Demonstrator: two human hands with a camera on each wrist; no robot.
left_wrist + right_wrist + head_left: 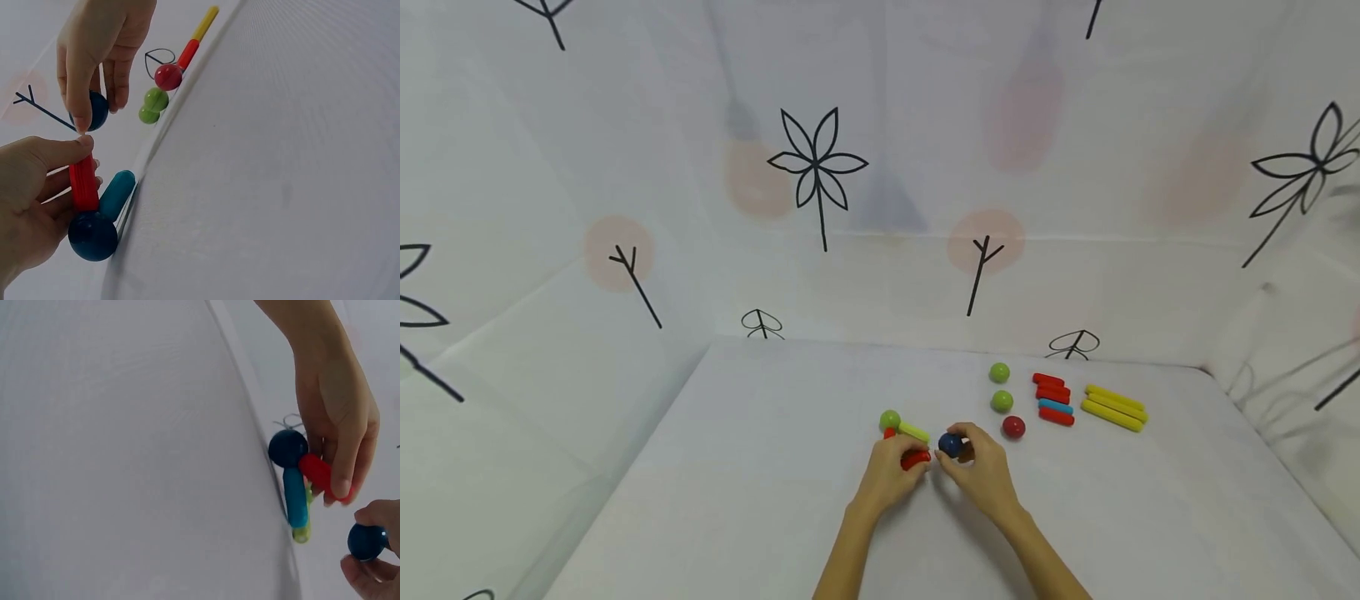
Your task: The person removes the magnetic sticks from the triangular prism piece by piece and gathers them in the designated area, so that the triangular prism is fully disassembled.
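Note:
Near the middle of the table, my left hand (pixel 886 477) grips a red rod (pixel 84 185). One end of that rod meets a dark blue ball (pixel 288 448), from which a teal rod (pixel 295 497) also extends. Just to the right, my right hand (pixel 983 477) pinches a second dark blue ball (pixel 365 542) between thumb and fingers. A small gap separates this ball from the red rod's free end in the right wrist view. Beyond the left hand lie a green ball (pixel 890 420) and a lime rod (pixel 913 432); the left fingers partly hide how these pieces join.
To the right of the hands are two green balls (pixel 1002 401), a red ball (pixel 1013 427), several red rods (pixel 1056 416), a light blue rod (pixel 1056 406) and several yellow rods (pixel 1112 412). A patterned white cloth (pixel 880 275) rises behind the white table (pixel 737 500).

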